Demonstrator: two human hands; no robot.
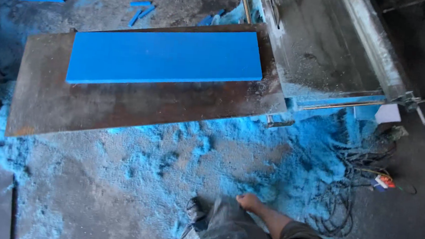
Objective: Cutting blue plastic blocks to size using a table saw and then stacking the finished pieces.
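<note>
My right hand (249, 202) reaches in from the bottom right on a bare forearm with a dark sleeve. Its fingers are closed on the top edge of a grey dusty sack (224, 229) that rests on the floor at the bottom of the view. My left hand is out of the picture. Farther off, a long blue board (164, 56) lies flat on a rusty brown metal plate (122, 105), well out of reach of the hand.
Blue sawdust (250, 148) covers the floor between the sack and the plate. A grey dusty saw table (324, 42) stands at the upper right. Tangled cables (348, 196) lie to the right of my hand. Small blue offcuts (141, 8) sit beyond the plate.
</note>
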